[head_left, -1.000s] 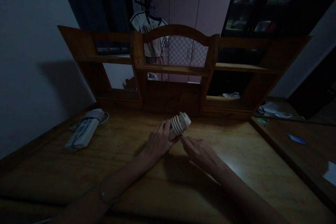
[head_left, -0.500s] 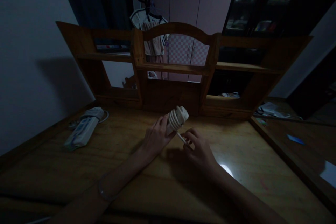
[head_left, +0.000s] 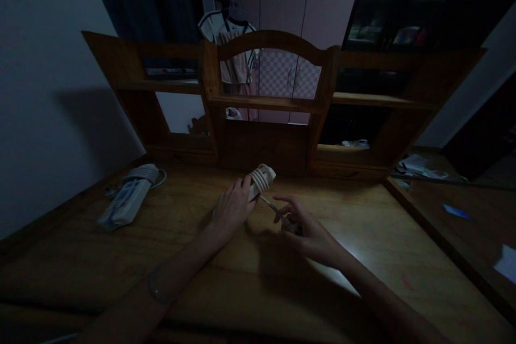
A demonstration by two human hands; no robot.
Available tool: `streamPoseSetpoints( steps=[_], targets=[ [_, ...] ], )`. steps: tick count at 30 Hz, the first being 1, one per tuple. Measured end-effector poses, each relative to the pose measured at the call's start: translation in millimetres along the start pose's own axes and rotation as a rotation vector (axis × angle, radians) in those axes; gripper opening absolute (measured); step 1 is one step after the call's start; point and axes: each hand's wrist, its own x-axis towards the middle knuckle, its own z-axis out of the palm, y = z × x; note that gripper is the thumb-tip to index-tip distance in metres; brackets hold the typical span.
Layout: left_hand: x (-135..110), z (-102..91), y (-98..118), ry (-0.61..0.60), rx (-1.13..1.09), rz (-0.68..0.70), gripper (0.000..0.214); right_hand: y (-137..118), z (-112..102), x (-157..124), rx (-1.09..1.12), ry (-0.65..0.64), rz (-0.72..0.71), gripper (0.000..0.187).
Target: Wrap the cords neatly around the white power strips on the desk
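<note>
My left hand (head_left: 233,205) is wrapped round a white power strip, tilted with its far end raised above the wooden desk. Several turns of its white cord (head_left: 262,178) are wound round that far end. From the coil a short straight length of cord runs down to my right hand (head_left: 307,230). The fingers there are curled round the plug end (head_left: 293,227), which is dim and partly covered. Most of the strip is hidden under my left hand.
Another power strip (head_left: 128,201) lies on the desk at the left, its cord bundled at the far end. A wooden shelf unit (head_left: 266,101) stands along the back. A blue card (head_left: 456,212) and white paper (head_left: 506,264) lie on the lower surface at right.
My left hand and the coiled end have moved slightly left and tilted lower. My right hand has turned a little, and the plug end now shows in its fingers.
</note>
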Motion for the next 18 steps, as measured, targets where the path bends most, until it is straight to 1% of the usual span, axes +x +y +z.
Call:
streamPoseSetpoints(
  steps=[4, 6, 10, 12, 13, 16, 18],
  targets=[
    [0, 8.2, -3, -0.036, 0.061, 0.000, 0.047, -8, -8, -1, 0.273, -0.130, 0.108, 0.038],
    [0, 10.5, -4, -0.053, 0.061, 0.010, 0.045, -11, -10, -2, 0.406, -0.189, 0.128, 0.041],
    [-1, 14.0, -6, -0.077, 0.023, 0.081, 0.042, -17, -8, -2, 0.570, -0.266, 0.086, 0.059],
    [-2, 15.0, -5, -0.088, 0.009, 0.129, 0.040, -18, -4, 0, 0.589, -0.254, 0.072, 0.062],
    [-2, 15.0, -3, -0.097, 0.004, 0.149, 0.038, -17, -2, 1, 0.578, -0.225, 0.069, 0.059],
    [-4, 12.6, 2, -0.123, -0.025, 0.275, 0.035, -13, 5, 2, 0.500, -0.114, 0.021, 0.037],
    [-4, 9.6, 5, -0.132, -0.042, 0.361, 0.033, -11, 9, 2, 0.440, -0.060, -0.038, 0.029]
  ],
)
